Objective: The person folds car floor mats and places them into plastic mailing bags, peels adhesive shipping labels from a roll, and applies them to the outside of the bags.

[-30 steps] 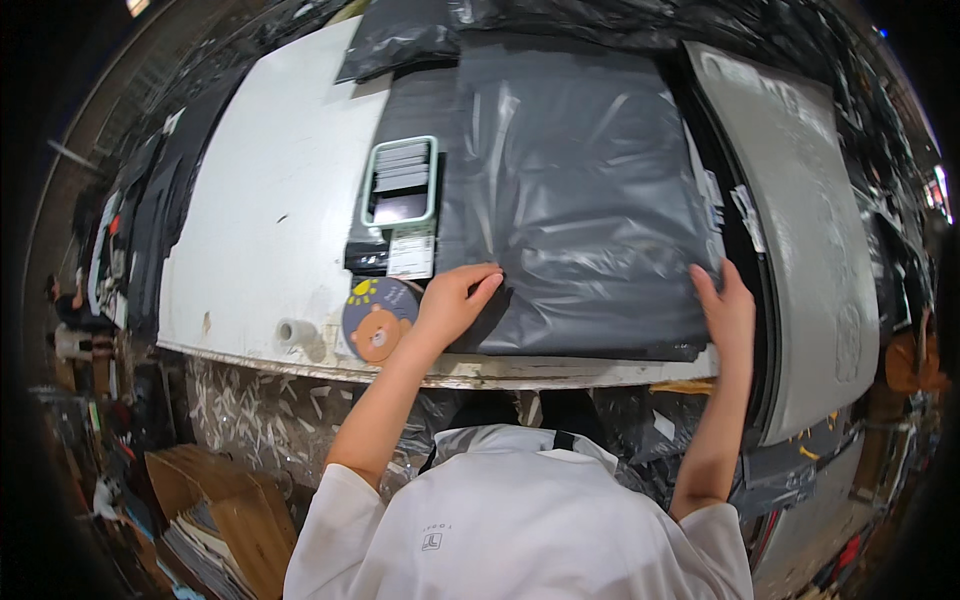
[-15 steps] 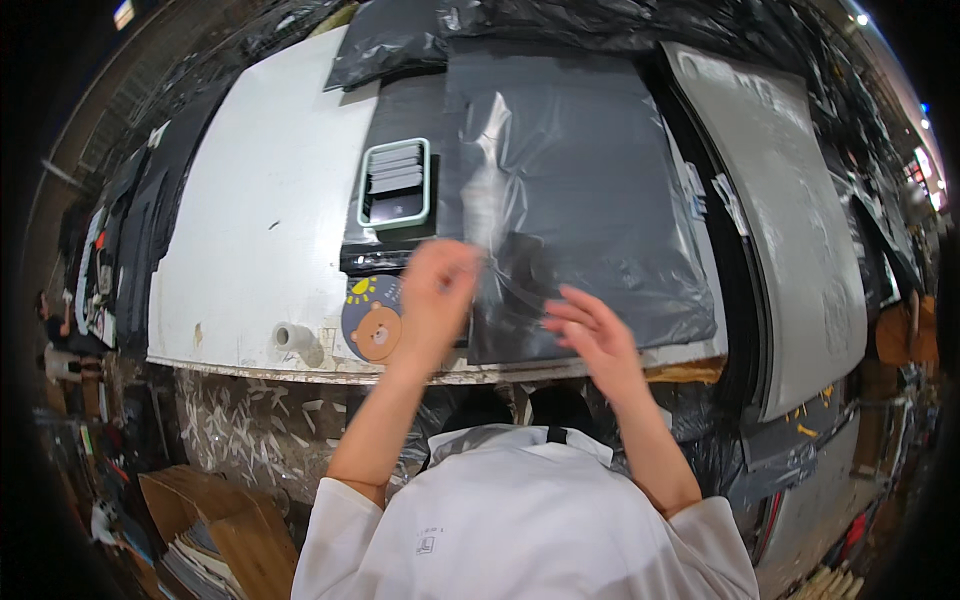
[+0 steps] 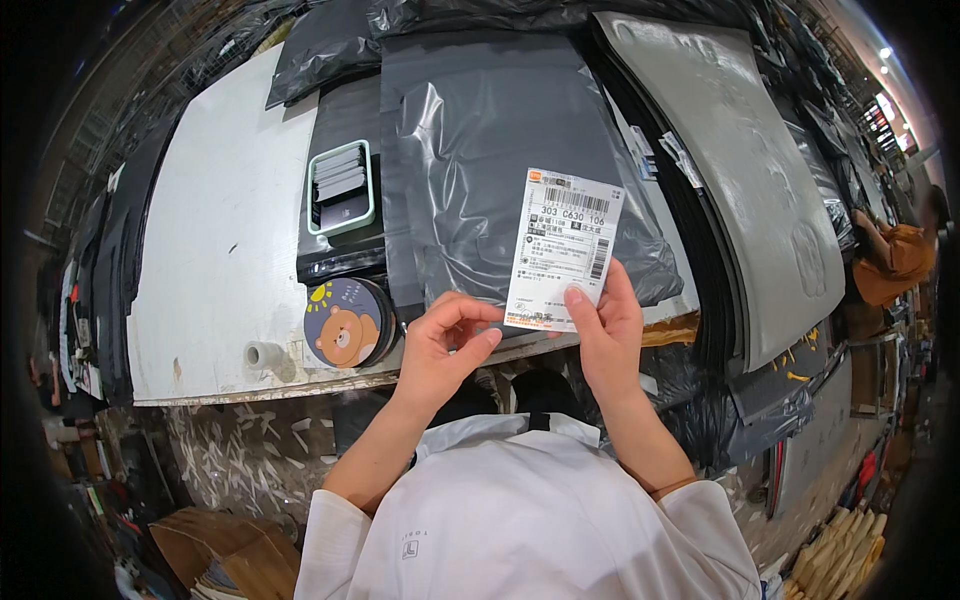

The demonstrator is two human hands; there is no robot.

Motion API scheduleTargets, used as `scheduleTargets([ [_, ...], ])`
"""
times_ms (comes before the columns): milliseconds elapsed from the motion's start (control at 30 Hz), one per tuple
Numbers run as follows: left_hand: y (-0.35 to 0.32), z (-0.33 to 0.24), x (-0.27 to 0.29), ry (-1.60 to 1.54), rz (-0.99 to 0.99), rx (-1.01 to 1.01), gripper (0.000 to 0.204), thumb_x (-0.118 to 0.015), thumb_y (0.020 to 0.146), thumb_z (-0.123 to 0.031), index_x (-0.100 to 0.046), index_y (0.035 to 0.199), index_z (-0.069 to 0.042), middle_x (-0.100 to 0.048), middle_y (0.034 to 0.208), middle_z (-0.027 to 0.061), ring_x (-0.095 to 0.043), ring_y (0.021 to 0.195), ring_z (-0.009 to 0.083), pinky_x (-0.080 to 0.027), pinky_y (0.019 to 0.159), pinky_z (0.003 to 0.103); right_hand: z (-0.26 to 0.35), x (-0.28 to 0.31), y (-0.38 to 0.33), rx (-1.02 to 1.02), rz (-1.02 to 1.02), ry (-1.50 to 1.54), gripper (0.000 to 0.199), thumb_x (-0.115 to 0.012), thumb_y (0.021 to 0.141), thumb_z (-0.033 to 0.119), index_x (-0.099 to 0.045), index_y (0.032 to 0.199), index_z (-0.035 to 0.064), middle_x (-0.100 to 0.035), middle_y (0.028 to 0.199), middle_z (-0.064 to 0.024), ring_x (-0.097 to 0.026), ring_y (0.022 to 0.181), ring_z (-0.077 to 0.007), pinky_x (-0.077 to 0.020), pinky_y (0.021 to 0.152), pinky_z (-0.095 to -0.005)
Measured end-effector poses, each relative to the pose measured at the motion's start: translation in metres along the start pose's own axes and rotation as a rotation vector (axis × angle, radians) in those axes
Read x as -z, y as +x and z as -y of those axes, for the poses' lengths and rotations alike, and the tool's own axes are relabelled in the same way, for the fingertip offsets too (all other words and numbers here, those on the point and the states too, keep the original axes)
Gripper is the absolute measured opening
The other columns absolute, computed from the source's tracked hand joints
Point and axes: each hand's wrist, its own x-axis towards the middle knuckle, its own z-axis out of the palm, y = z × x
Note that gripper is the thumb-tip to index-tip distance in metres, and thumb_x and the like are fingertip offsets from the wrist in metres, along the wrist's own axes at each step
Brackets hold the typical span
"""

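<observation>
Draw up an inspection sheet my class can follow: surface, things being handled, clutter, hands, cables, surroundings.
Surface: white table, front edge chipped.
Things handled: printed label, held over a large dark grey plastic package.
Clutter: green-rimmed container, round bear-print disc, small white roll.
Hands: right hand pinches the label; left hand is by its lower left corner, contact unclear.
Cables: nothing seen.
Surroundings: cardboard box at lower left; pale scraps on the floor.

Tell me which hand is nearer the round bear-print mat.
Left. The left hand is just to the right of the round bear-print mat; the right hand is farther right, holding the white label.
</observation>
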Motion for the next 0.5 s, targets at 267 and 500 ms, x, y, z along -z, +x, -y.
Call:
scheduleTargets([
  [267,-0.002,0.001,-0.007,-0.016,-0.003,-0.009,0.007,-0.063,0.076,0.002,-0.061,0.082,-0.001,-0.05,0.082,-0.0011,-0.047,0.068,0.0028,-0.037,0.059,0.016,0.0,0.003,-0.005,0.025,0.003,-0.004,0.037,-0.045,0.088,0.002,-0.035,0.124,-0.0043,-0.058,0.105,-0.0116,-0.059,0.085,-0.0113,-0.0502,0.061,-0.0224],
  [500,-0.004,-0.002,-0.012,-0.159,-0.014,0.062,0.007,-0.06,0.075,0.004,-0.056,0.078,-0.001,-0.051,0.082,0.0001,-0.046,0.07,0.005,-0.036,0.064,0.019,0.001,0.0,-0.003,0.309,-0.116,-0.628,0.053,-0.058,0.077,0.001,-0.035,0.125,-0.0023,-0.058,0.107,-0.0126,-0.057,0.096,-0.022,-0.0425,0.086,-0.0331],
])
